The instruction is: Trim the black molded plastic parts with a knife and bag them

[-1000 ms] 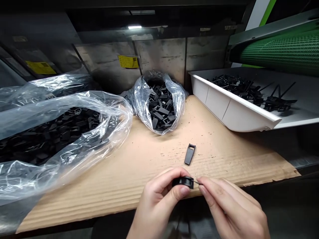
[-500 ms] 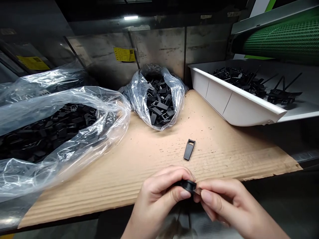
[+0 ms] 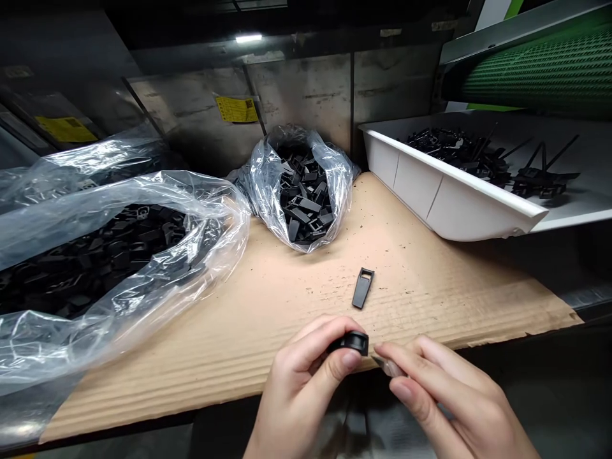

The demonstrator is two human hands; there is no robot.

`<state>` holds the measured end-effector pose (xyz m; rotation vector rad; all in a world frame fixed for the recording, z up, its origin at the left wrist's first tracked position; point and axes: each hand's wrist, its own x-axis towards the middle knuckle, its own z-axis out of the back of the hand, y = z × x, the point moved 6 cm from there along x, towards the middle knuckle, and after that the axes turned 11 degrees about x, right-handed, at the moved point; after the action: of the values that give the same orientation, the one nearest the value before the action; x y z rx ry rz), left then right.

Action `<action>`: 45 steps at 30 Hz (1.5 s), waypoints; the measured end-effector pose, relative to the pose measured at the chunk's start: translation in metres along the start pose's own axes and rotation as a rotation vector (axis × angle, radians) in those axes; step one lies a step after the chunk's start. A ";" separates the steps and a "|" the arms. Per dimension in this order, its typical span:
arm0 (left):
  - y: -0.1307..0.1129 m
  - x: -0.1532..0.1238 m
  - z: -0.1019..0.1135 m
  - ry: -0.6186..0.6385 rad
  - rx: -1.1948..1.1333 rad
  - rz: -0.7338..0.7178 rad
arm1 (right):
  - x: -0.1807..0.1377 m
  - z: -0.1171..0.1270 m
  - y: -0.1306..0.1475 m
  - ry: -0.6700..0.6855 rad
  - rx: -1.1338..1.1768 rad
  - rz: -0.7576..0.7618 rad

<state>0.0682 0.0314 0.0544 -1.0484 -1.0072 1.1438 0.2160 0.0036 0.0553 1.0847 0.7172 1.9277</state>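
Between the thumb and fingers of my left hand [image 3: 310, 376] is a small black plastic part [image 3: 352, 342], its curved end facing right. My right hand [image 3: 444, 389] pinches a small blade [image 3: 388, 366] with a pale, wrapped-looking grip. Its pointed tip lies just right of the black part, apart from it by a narrow gap. Beyond my hands, a single black plastic clip [image 3: 363, 288] with a rectangular opening rests on the cardboard [image 3: 287, 306].
A clear bag [image 3: 268, 191] of black clips stands at the back centre. To the left lies a larger open bag [image 3: 210, 191] of black parts. A white tray [image 3: 411, 185] with black pieces sits back right, below a green conveyor belt [image 3: 540, 70].
My right hand has drawn the blade slightly away from the black part, and its fingers have shifted. The part in my left hand has tilted and moved a little up and left.
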 end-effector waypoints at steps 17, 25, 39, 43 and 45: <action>-0.004 0.004 0.000 0.124 -0.007 -0.075 | 0.005 -0.001 0.006 -0.147 -0.106 0.076; -0.003 0.002 -0.007 0.256 -0.074 -0.015 | 0.003 0.002 0.002 -0.345 -0.231 0.154; -0.007 -0.005 0.000 0.066 0.205 -0.371 | 0.009 0.007 -0.002 -0.090 0.083 -0.150; -0.007 -0.006 -0.001 0.071 0.231 -0.396 | 0.009 0.007 -0.002 -0.046 0.065 -0.111; -0.008 -0.005 -0.001 0.084 0.229 -0.398 | 0.011 0.008 -0.002 0.020 0.042 -0.112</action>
<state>0.0704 0.0251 0.0617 -0.6700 -0.9415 0.8561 0.2205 0.0148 0.0627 1.0298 0.8159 1.8378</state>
